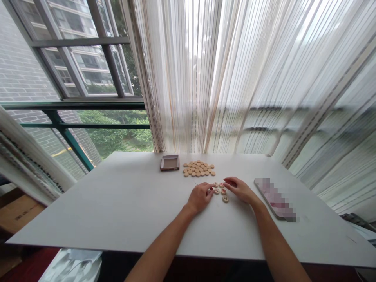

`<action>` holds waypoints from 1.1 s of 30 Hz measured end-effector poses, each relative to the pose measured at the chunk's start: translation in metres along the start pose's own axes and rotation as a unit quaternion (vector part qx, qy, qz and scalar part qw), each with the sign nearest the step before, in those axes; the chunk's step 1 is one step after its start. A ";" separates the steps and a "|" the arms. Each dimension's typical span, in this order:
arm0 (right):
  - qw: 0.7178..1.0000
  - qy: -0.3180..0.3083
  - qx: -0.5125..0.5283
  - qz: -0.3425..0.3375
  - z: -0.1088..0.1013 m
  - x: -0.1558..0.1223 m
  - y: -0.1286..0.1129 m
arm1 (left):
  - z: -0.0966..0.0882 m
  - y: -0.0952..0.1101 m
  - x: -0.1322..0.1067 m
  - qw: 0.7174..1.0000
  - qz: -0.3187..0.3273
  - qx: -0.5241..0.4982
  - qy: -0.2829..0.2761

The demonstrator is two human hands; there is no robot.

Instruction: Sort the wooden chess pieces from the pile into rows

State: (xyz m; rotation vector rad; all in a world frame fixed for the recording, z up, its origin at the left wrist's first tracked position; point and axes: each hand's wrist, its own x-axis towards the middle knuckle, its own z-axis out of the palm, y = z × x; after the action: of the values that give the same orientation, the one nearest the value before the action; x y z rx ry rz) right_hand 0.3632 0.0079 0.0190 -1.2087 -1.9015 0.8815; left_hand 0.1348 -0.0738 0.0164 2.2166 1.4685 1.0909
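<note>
Sheer curtain (249,78) fills the upper and right field: thin white fabric in long vertical pleats with fine darker stripes, daylight passing through. To its left, a window (82,58) with grey metal bars; brick wall and green trees show behind it.

Table (117,203): broad, flat, matte white top, smooth, straight near edge. Two bare forearms reach in from the bottom edge.

Flat oblong slab (274,199), right of the hands, lies at a slant on the table; rounded corners, surface blurred, detail not readable.

Left hand (200,197): palm down, fingers bent and drawn together, tips touching the loose discs (221,191). Whether a disc is pinched cannot be told. Right hand (239,189): palm down, fingers curved loosely, tips at the far right side of the same discs; any grip on one cannot be told. The hands face each other with the discs between them.

Disc cluster (199,168): many round, flat, pale wooden pieces laid close in rough rows, well beyond the hands, at the table's far edge.

Small box (169,162): dark, rectangular, shallow, rounded corners, just left of the cluster.

Loose discs: same pale wood, markings on the top faces too small to read, lying flat at table centre-right. Single disc (225,199) sits nearest the table's front edge, just apart from both hands.
</note>
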 end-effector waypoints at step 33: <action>0.978 0.009 -0.203 -0.037 0.041 0.061 -0.032 | -0.064 -0.084 -0.018 0.979 -0.003 0.166 0.116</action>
State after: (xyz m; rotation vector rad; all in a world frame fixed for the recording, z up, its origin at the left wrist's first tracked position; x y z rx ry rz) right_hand 0.2951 0.0473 0.0363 -1.3600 -2.1641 0.4506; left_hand 0.0291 -0.0632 0.0032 2.3598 1.8750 1.2132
